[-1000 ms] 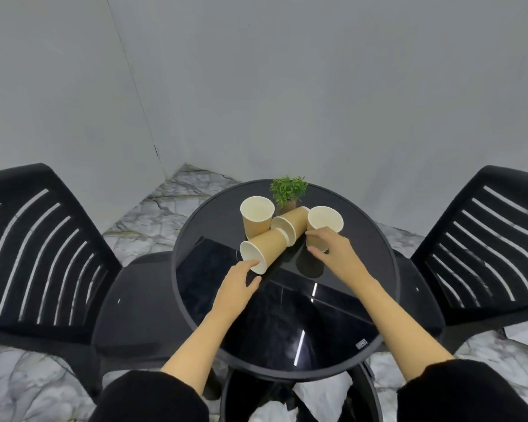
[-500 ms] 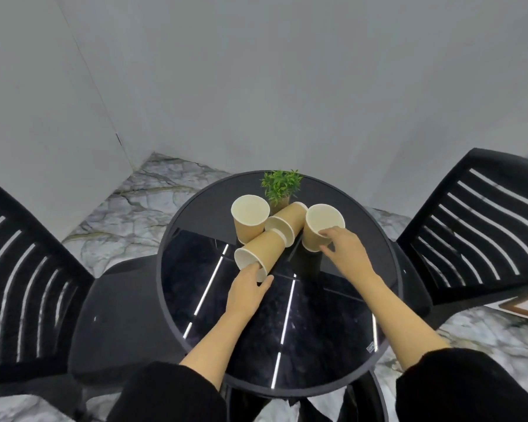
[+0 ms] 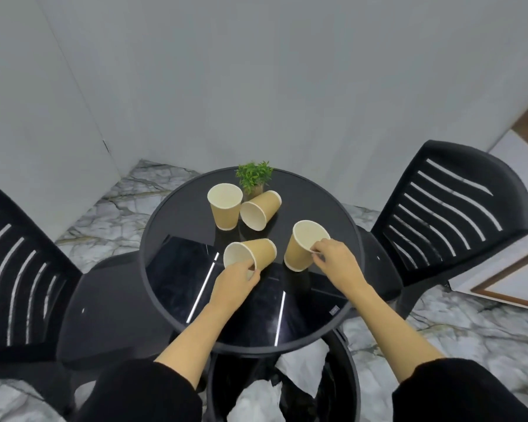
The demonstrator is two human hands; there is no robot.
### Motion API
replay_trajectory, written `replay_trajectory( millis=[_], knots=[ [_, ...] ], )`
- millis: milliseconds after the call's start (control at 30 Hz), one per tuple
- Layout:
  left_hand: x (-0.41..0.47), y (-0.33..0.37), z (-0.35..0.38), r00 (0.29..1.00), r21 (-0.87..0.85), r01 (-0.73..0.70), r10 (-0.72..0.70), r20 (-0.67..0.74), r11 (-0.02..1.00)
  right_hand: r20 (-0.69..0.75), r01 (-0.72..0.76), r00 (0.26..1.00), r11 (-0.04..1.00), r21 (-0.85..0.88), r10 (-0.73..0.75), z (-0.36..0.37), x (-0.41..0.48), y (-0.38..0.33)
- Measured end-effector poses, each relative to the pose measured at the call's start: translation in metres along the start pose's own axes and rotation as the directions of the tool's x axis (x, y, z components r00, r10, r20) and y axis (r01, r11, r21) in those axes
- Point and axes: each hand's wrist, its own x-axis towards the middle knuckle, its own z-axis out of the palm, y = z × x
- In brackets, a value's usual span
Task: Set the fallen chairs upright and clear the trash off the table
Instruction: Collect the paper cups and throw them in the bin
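Observation:
Several brown paper cups are on the round black glass table (image 3: 177, 220). My left hand (image 3: 233, 280) pinches the rim of a tipped cup (image 3: 256, 254), lifted toward me. My right hand (image 3: 337, 261) grips the rim of a tilted cup (image 3: 301, 251) raised off the glass. At the back one cup (image 3: 224, 207) stands upright and another cup (image 3: 261, 210) lies on its side against it. A black chair (image 3: 451, 214) stands upright at the right, and a second black chair (image 3: 22, 287) at the left.
A small green potted plant (image 3: 253, 178) sits at the table's far edge. A black bin (image 3: 345, 376) with crumpled white paper inside stands under the near table edge. Grey walls close off the corner behind. A wood-framed panel (image 3: 500, 287) leans at the far right.
Both hands have taken a cup by the rim and pulled it toward me, away from the cluster by the plant. The camera view has shifted left and down.

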Motion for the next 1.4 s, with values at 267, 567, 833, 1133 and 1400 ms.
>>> replay_trajectory(
  millis=[267,567,833,1133,1400],
  knots=[
    [-0.075,0.075,0.035,0.960,0.229,-0.240,0.197,0.197,0.943,0.051,0.020,0.998,1.000,0.006,-0.020,-0.027,-0.107,0.037],
    [-0.147,0.134,0.070,0.907,0.399,-0.407,0.311,0.285,0.822,0.121,0.079,0.990,0.995,-0.053,-0.072,-0.039,-0.196,0.060],
    [-0.180,0.111,0.080,0.930,0.416,-0.322,0.204,0.304,0.850,0.232,0.089,0.969,0.996,-0.017,-0.083,-0.032,-0.220,0.055],
    [-0.179,0.091,0.062,0.956,0.262,-0.229,0.166,0.241,0.937,0.230,0.136,0.962,0.988,0.070,-0.149,-0.024,-0.198,0.038],
    [-0.136,0.065,0.027,0.980,0.231,-0.167,0.137,0.141,0.958,0.186,0.178,0.962,0.975,0.134,-0.201,-0.020,-0.141,0.007]
  ],
)
